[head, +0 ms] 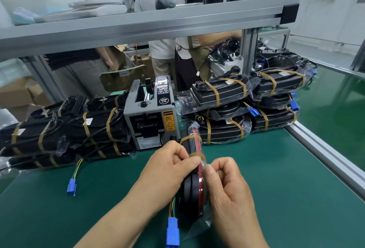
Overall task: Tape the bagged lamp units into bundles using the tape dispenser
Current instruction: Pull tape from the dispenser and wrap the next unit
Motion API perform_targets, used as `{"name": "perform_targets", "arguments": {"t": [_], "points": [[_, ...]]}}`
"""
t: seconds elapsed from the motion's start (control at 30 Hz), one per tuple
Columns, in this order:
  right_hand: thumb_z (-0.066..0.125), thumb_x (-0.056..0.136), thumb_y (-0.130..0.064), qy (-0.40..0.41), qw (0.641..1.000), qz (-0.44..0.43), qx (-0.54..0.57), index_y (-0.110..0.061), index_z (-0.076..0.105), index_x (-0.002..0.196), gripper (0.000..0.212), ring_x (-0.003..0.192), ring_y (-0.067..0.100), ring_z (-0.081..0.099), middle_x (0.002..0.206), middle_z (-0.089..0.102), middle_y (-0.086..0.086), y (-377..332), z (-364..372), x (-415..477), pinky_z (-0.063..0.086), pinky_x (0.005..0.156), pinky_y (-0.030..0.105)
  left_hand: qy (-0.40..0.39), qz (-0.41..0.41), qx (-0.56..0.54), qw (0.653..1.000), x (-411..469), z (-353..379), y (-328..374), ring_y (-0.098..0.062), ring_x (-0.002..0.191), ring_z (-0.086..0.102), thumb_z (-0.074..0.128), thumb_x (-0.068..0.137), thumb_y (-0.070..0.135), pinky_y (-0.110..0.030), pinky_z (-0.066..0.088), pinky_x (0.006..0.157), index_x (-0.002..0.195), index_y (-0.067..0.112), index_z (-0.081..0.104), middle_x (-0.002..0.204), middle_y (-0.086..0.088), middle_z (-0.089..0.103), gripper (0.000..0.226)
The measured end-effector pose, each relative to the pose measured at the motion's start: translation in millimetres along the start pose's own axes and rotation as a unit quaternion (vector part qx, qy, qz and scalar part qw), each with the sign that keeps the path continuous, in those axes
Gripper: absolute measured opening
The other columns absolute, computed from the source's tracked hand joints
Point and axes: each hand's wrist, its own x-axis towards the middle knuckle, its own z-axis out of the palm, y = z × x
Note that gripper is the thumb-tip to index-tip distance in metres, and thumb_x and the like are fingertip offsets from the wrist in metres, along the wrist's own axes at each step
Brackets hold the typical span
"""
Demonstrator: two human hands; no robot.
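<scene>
Green tabletop [276,188]: bagged lamp units [192,194] held on edge near the front edge, both hands clamped on them.
Fingers of the left hand [167,166] grip the left face, thumb at a brown tape strip [197,155]; the right hand [227,188] pinches the right side. Just behind stands the tape dispenser [150,117], with taped bundles [88,129] stacked either side along the back edge.

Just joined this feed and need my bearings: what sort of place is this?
Most likely a factory packing station: a grey automatic tape dispenser on a green bench mat, an aluminium-profile frame overhead, stacks of taped, bagged lamp units either side, and other workers behind.
</scene>
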Motion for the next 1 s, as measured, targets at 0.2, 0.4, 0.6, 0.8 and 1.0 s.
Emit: {"name": "perform_targets", "arguments": {"t": [0.2,0.4,0.6,0.8,1.0], "points": [[0.058,0.088,-0.042,-0.023,0.999,0.022,-0.006,-0.029,0.054,0.076,0.019,0.051,0.006,0.045,0.054,0.047,-0.008,-2.1,-6.5,-0.5,0.038,0.051,0.017,-0.114,-0.036,-0.069,0.99,-4.6,-12.5,-3.1,-0.007,0.058,0.045,0.079,0.057,0.048,-0.022,0.042,0.057,0.082,0.04,0.06,0.063,0.011,0.049,0.032],[0.066,0.079,-0.051,-0.03,0.998,0.012,-0.059,-0.026,0.058,0.074,0.026,0.057,0.002,0.051,0.063,0.056,-0.014,-24.7,-15.4,36.2,0.041,0.057,0.015,-0.077,-0.048,-0.076,0.993,-14.0,-11.7,-4.1,-0.002,0.049,0.042,0.082,0.056,0.041,-0.013,0.037,0.049,0.089,0.021,0.058,0.056,0.016,0.047,0.046],[0.08,0.068,-0.051,-0.164,0.967,0.048,-0.19,-0.037,0.049,0.12,0.062,0.091,-0.016,0.049,0.107,0.052,-0.026,-34.3,8.8,75.9,0.037,0.07,0.005,-0.089,-0.042,-0.044,0.994,-27.7,-2.6,-1.9,-0.003,0.053,0.05,0.077,0.045,0.055,-0.024,0.046,0.061,0.076,0.03,0.063,0.055,0.016,0.056,0.042],[0.09,0.063,-0.045,-0.178,0.962,0.075,-0.192,-0.028,0.054,0.116,0.066,0.086,-0.009,0.058,0.098,0.061,-0.019,-29.1,9.0,77.7,0.044,0.062,0.005,0.088,0.022,-0.007,0.996,18.3,-50.7,-10.9,0.0,0.064,0.057,0.069,0.085,0.041,-0.015,0.047,0.066,0.082,0.037,0.071,0.073,0.016,0.066,0.005],[0.094,0.06,-0.036,-0.236,0.954,0.095,-0.158,-0.031,0.055,0.107,0.061,0.077,-0.002,0.064,0.097,0.067,-0.011,-33.5,9.7,72.5,0.052,0.064,0.012,-0.13,-0.031,0.001,0.991,56.8,-60.9,-12.7,-0.002,0.101,0.062,0.066,0.093,0.033,-0.016,0.048,0.086,0.106,0.031,0.075,0.105,0.015,0.071,0.016]]}}
